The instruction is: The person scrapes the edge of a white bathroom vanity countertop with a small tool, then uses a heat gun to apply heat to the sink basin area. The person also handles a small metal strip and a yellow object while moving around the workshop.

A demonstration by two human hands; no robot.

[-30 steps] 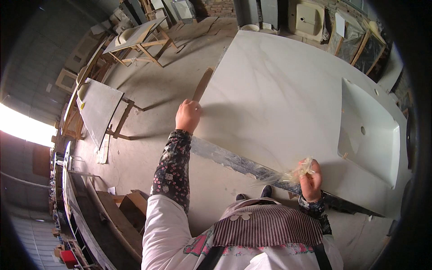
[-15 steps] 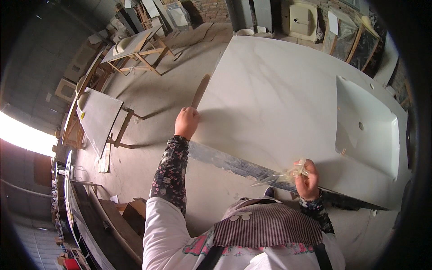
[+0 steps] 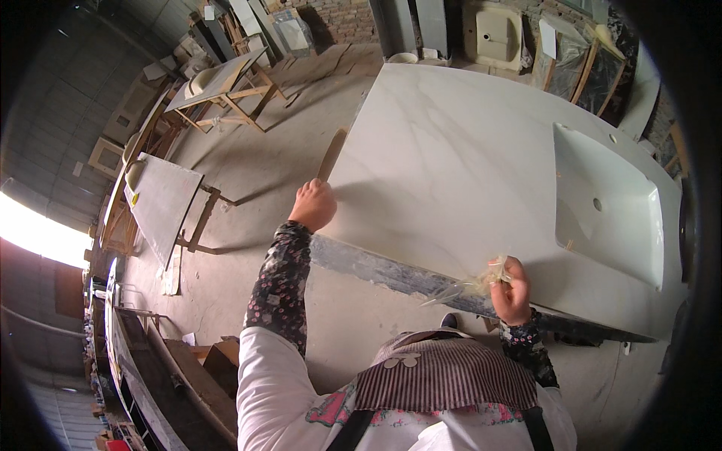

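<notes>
A white, faintly veined countertop (image 3: 444, 165) with a built-in rectangular basin (image 3: 609, 207) spans the middle and right. At its near left corner is my left hand (image 3: 314, 204), its fingers curled closed; what they hold, if anything, is hidden. A brown strip (image 3: 332, 155) shows just beyond that hand, beside the slab's left edge. My right hand (image 3: 511, 292) is closed round the gathered top of a clear plastic piping bag (image 3: 459, 289) over the near edge. The bag's narrow tip points left, by the grey-smeared front edge (image 3: 376, 269).
Two slabs on wooden trestles stand to the left, one nearer (image 3: 167, 207) and one farther (image 3: 218, 83). Behind the countertop an upturned beige basin (image 3: 494, 37) leans by plastic-wrapped frames (image 3: 583, 68). Long boards and a cardboard box (image 3: 223, 361) lie at lower left.
The view has shifted slightly. My right hand has turned a little, with the bag still in it. My left hand stays at the corner, its wrist slightly turned.
</notes>
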